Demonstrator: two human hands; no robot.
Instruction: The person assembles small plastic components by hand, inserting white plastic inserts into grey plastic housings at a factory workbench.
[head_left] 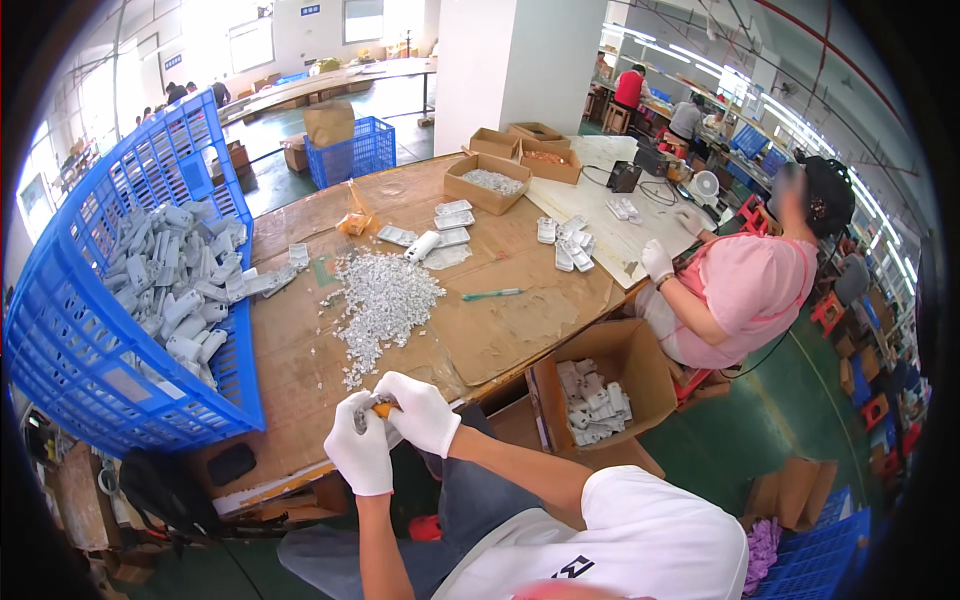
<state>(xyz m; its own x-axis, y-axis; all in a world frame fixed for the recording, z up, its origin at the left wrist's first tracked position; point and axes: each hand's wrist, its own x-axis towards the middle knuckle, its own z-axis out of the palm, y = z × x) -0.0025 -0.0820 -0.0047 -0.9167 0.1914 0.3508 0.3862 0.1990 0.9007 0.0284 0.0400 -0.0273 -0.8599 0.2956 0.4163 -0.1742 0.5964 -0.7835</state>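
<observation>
Near the lower centre of the frame, the left hand [361, 452] and right hand [418, 412] both grip one small grey part [362, 410]; the pile of small pieces [385, 300] lies just above them.

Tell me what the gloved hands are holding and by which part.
Both hands grip one small grey part with an orange piece: the left hand wraps its grey end, the right hand covers the orange end.

White gloves on both hands — white short-sleeved shirt, grey trousers
</observation>
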